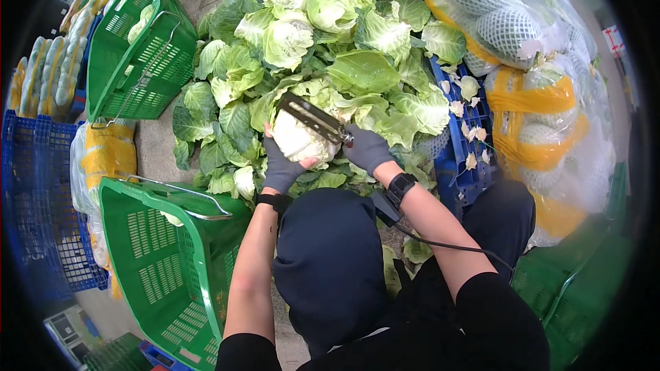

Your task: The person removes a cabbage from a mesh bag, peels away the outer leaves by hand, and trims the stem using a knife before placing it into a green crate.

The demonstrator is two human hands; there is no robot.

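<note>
My left hand [284, 167], in a grey glove with bare fingertips, cups a pale, trimmed cabbage head [300, 139] from its left and lower side. In my right hand [369, 148], also gloved in grey, is the handle of a dark, broad-bladed knife with a slot along the blade [311, 117]. The blade slants up and left across the top of the cabbage head; whether its edge touches the head cannot be made out. Beyond both hands spreads a heap of loose cabbage leaves [363, 72], green outside and paler within.
Two green baskets [199, 244] with metal handles stand at my left. Behind them are blue crates [41, 199] and bagged produce. On my right, a blue crate [471, 144] with leaf scraps adjoins clear bags [543, 103] of net-wrapped round produce bound with yellow tape. A cable [447, 246] trails from my right wrist.
</note>
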